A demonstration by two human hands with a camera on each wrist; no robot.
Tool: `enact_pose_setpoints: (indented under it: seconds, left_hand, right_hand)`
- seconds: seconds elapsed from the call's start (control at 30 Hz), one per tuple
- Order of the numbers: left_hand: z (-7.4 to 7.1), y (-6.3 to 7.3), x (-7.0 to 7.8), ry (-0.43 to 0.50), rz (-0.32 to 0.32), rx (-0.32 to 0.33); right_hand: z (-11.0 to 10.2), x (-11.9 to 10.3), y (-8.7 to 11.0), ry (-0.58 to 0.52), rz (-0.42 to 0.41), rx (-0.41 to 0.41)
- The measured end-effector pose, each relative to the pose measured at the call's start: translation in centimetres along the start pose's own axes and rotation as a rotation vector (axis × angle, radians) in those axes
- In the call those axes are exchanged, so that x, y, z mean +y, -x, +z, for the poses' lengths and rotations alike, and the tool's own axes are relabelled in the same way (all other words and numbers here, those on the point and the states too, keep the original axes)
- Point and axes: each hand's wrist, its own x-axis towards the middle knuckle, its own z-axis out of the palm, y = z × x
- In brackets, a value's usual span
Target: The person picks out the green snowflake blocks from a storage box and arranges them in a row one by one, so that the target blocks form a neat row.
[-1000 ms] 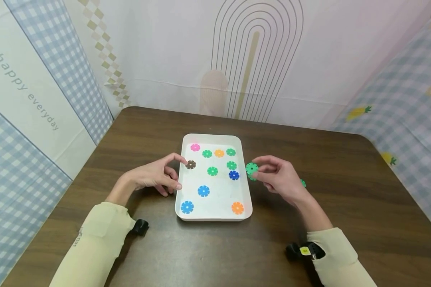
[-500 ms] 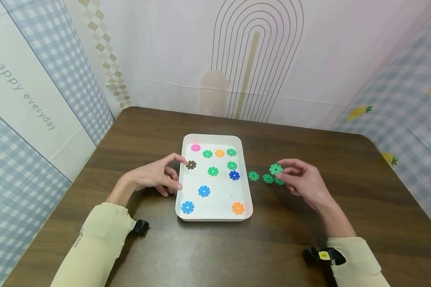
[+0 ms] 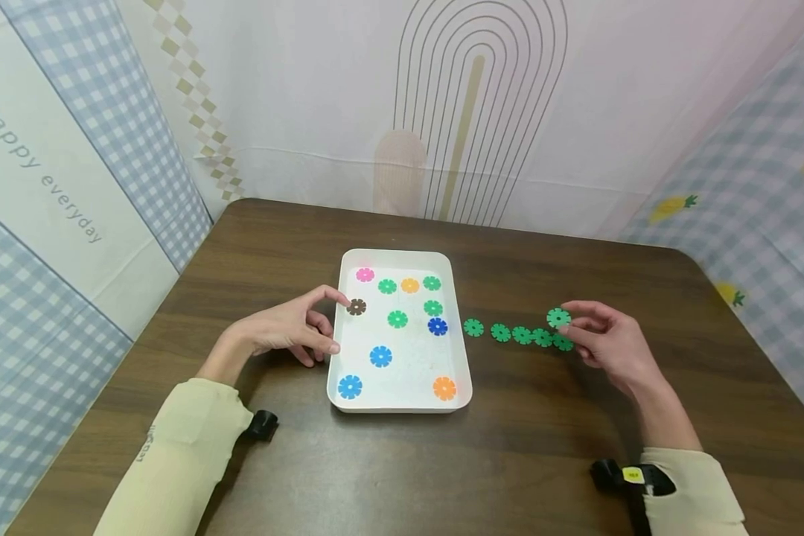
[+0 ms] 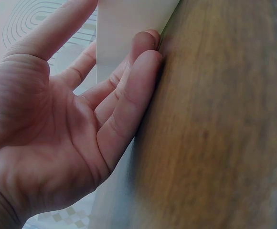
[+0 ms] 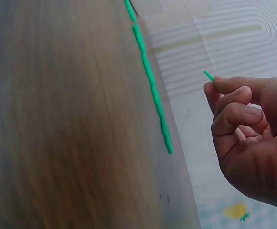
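My right hand (image 3: 606,342) pinches a green notched plastic disc (image 3: 558,318) between thumb and forefinger, above the right end of a row of similar green discs (image 3: 521,336). In the right wrist view the held disc (image 5: 207,75) shows edge-on at the fingertips, apart from the row. My left hand (image 3: 295,327) holds the left rim of a white tray (image 3: 400,406), its forefinger and thumb over the rim and the other fingers against the outside wall (image 4: 117,57). Near the forefinger lies a brown disc (image 3: 356,307).
Several more discs lie spread in the tray: pink (image 3: 365,275), green (image 3: 397,319), orange (image 3: 444,388), light blue (image 3: 380,356) and dark blue (image 3: 438,327). A brown wooden table (image 3: 402,476) bears everything. Printed cloth (image 3: 308,89) hangs behind and at the sides.
My right hand has moved rightward with the green disc, from beside the tray to the far end of the row, uncovering the discs there. The left hand and tray have stayed put.
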Motion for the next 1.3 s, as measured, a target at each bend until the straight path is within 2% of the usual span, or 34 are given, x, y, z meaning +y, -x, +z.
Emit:
enact_pose_setpoints:
  seconds: [0.47,0.9,1.3]
  left_hand:
    - [0.0,-0.1,0.0,0.001,-0.001,-0.001]
    - [-0.1,-0.1,0.0,-0.001,-0.001,-0.002]
    - [-0.1,-0.1,-0.1,-0.01,0.0,-0.003]
  right_hand:
    - [-1.8,2.2,-0.3,0.023,0.034,0.028]
    - [-2.7,3.0,0.0,0.125,0.083,0.056]
    - [-3.1,3.7,-0.2,0.152,0.109,0.03]
